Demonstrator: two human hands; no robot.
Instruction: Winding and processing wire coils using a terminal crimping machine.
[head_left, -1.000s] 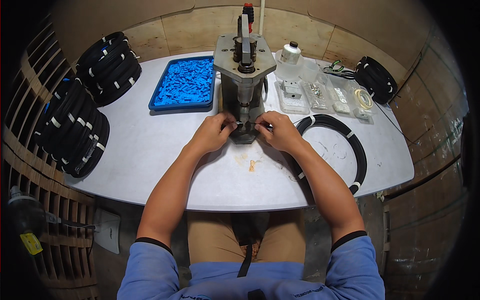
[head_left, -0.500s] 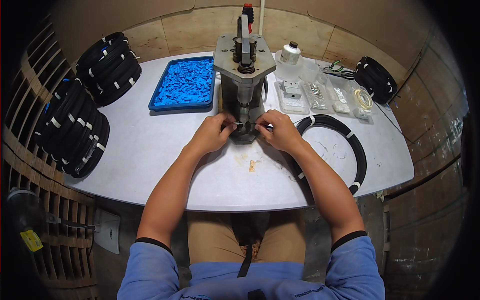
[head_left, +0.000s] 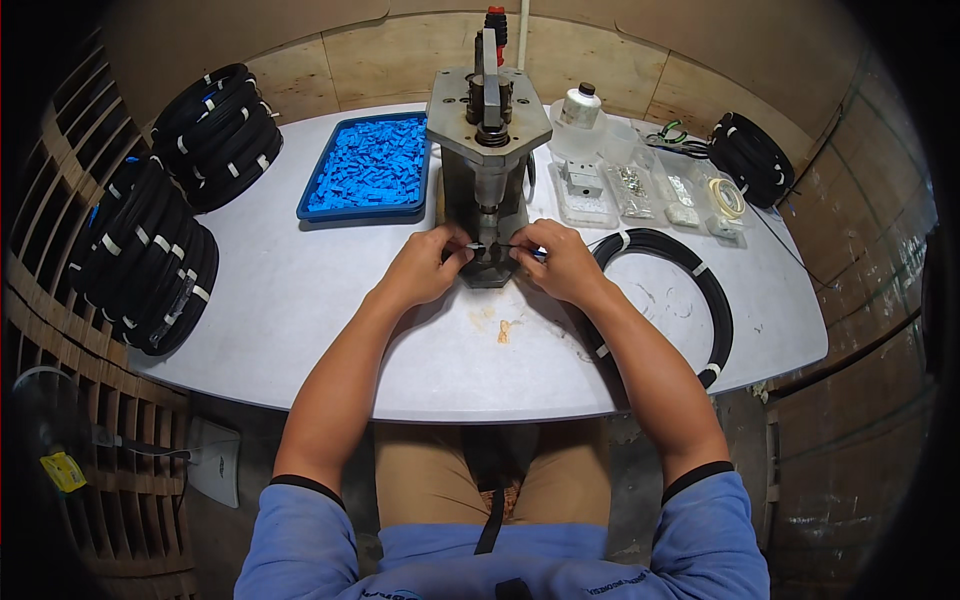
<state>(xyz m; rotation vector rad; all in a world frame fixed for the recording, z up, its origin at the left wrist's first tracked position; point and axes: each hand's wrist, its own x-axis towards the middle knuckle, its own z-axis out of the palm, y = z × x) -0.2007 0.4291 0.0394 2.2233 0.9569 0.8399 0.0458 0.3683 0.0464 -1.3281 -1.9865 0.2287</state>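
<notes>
- L hand (head_left: 425, 268): grip pinched shut on thin black cable (head_left: 497, 246) at press (head_left: 488, 170) base.
- R hand (head_left: 560, 262): grip pinched on same cable, other side.
- Both rest on table (head_left: 300, 300).

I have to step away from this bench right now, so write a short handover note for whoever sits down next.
Left hand: pinching a small part at the base of the press.
Right hand: pinching the thin black cable end at the same spot; the cable runs to the coil on the table's right.
Supplies: blue tray of blue pieces left of the press, clear bags of small parts to its right.
Done: tied coils stacked far left and far right.
Left: the piece is at the press; whether it is pressed cannot be told.
</notes>
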